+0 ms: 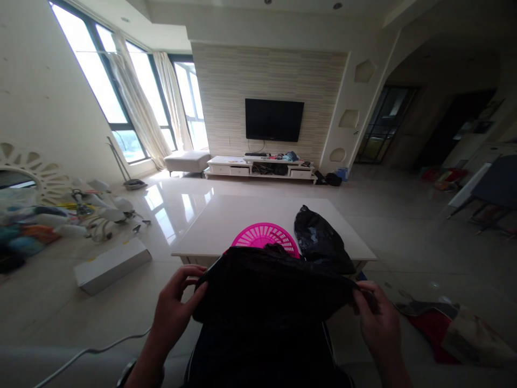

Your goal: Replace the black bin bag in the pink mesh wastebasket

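A black cloth or bag-like piece [274, 280] is stretched between my two hands, above my lap; its exact kind is hard to make out in the dark. My left hand [177, 299] pinches its left edge between thumb and fingers. At the opposite edge my right hand [377, 315] grips it the same way. Just behind it, a pink plastic basket [264, 233] with slotted sides sits on the white table [226, 215], its near part hidden by the black piece. Beside the basket a black plastic bag [321, 237] lies bunched up.
On the floor at left are a long white box [115, 267] and a heap of mixed items [92, 210]. A white cable [97, 350] runs at lower left. Red and beige fabric [448, 328] lies at right. A low TV cabinet [242, 167] stands by the far wall.
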`<action>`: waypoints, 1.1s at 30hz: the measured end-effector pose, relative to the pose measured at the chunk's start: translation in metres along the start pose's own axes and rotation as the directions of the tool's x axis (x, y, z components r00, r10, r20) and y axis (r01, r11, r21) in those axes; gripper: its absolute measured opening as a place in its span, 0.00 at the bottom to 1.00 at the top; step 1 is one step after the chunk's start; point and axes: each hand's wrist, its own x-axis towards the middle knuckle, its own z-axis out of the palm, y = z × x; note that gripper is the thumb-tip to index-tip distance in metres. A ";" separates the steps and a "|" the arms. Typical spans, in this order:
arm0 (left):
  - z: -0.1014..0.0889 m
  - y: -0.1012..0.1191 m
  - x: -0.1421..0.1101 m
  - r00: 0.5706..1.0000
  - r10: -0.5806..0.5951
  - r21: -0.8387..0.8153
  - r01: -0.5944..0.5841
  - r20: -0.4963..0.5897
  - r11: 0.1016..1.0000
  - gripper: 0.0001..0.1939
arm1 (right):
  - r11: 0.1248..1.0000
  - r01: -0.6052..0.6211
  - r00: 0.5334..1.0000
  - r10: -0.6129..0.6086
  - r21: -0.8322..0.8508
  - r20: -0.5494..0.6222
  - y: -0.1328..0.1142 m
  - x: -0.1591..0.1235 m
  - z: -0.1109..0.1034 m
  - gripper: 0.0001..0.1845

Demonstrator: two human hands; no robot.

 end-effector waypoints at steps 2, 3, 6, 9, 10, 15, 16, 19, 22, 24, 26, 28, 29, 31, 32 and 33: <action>0.002 0.003 0.000 0.995 -0.096 -0.003 0.096 0.040 0.995 0.14 | 1.000 -0.001 1.000 0.001 0.003 0.008 -0.005 -0.001 0.002 0.17; 0.003 0.004 0.000 0.986 -0.149 0.008 0.149 0.072 0.989 0.18 | 1.000 -0.003 1.000 0.003 0.004 0.020 -0.006 -0.002 0.003 0.17; 0.005 0.004 0.000 0.936 -0.293 0.034 0.292 0.197 0.956 0.26 | 1.000 -0.023 0.997 0.024 -0.010 0.071 -0.003 -0.002 0.003 0.19; 0.007 -0.001 0.000 0.895 -0.353 0.080 0.344 0.272 0.935 0.28 | 0.997 -0.077 0.993 0.078 -0.024 0.089 0.003 -0.001 0.000 0.20; 0.008 -0.003 0.000 0.893 -0.350 0.106 0.334 0.284 0.937 0.27 | 0.996 -0.090 0.992 0.092 -0.021 0.090 0.005 0.000 -0.001 0.21; 0.008 -0.007 -0.001 0.916 -0.292 0.182 0.249 0.274 0.951 0.22 | 0.995 -0.102 0.990 0.099 0.016 0.101 0.010 -0.001 -0.001 0.22; 0.007 -0.007 -0.001 0.922 -0.285 0.181 0.243 0.262 0.953 0.21 | 0.994 -0.101 0.989 0.097 0.031 0.110 0.010 -0.001 0.000 0.23; 0.005 -0.006 -0.001 0.937 -0.267 0.159 0.235 0.225 0.959 0.21 | 0.995 -0.089 0.984 0.080 0.049 0.161 0.011 0.000 0.005 0.29; 0.002 -0.002 -0.001 0.959 -0.238 0.138 0.218 0.155 0.966 0.21 | 0.995 -0.092 0.940 0.099 -0.037 0.326 0.012 -0.001 0.010 0.33; 0.001 0.000 0.000 0.970 -0.223 0.130 0.210 0.094 0.969 0.22 | 0.991 -0.085 0.862 0.125 -0.103 0.492 0.013 -0.002 0.014 0.33; -0.001 0.002 0.000 0.974 -0.220 0.117 0.214 0.049 0.970 0.23 | 0.990 -0.069 0.772 0.129 -0.121 0.622 0.014 -0.005 0.016 0.33; -0.002 0.003 0.001 0.972 -0.234 0.098 0.230 0.025 0.968 0.24 | 0.993 -0.056 0.722 0.115 -0.108 0.682 0.014 -0.007 0.017 0.35; -0.003 0.003 0.001 0.970 -0.244 0.090 0.242 0.016 0.966 0.25 | 0.994 -0.049 0.712 0.107 -0.102 0.694 0.014 -0.008 0.017 0.35; -0.004 0.002 0.002 0.961 -0.275 0.077 0.275 -0.004 0.958 0.28 | 0.995 -0.044 0.712 0.093 -0.087 0.696 0.012 -0.008 0.015 0.34; -0.004 0.002 0.002 0.955 -0.297 0.070 0.297 -0.012 0.952 0.30 | 0.996 -0.050 0.724 0.091 -0.079 0.684 0.011 -0.007 0.014 0.32; -0.004 0.002 0.003 0.946 -0.323 0.065 0.323 -0.012 0.944 0.30 | 0.996 -0.063 0.751 0.091 -0.066 0.655 0.009 -0.005 0.012 0.31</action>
